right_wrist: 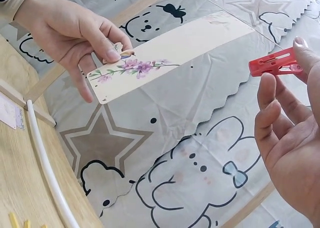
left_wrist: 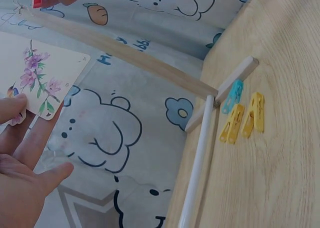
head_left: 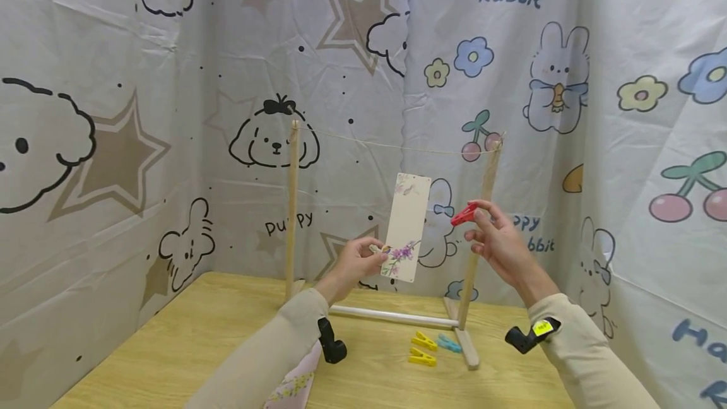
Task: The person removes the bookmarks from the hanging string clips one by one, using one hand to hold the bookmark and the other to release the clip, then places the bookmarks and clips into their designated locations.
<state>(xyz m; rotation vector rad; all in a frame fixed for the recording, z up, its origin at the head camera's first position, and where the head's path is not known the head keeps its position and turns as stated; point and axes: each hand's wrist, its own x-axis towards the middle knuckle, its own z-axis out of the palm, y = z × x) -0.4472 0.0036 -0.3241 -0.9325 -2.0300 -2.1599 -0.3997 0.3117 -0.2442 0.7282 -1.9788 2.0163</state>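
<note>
A cream bookmark (head_left: 406,226) with purple blossoms stands nearly upright below the string (head_left: 392,142). My left hand (head_left: 359,265) pinches it by its lower left edge, thumb across the front. In the right wrist view the bookmark (right_wrist: 175,50) stretches away from the left hand (right_wrist: 80,38) toward the right. My right hand (head_left: 504,248) holds a red clothespin (head_left: 464,214) between thumb and fingers, to the right of the bookmark and apart from it. The same red clothespin (right_wrist: 274,63) shows side-on in the right wrist view, its prongs pointing at the bookmark.
The string runs between two wooden posts (head_left: 293,207), joined low down by a white rod (head_left: 392,315). Two yellow clothespins (head_left: 423,357) and a blue clothespin (head_left: 449,343) lie on the table (head_left: 165,339) near the right foot. A pink floral card (head_left: 295,384) lies partly under the left forearm.
</note>
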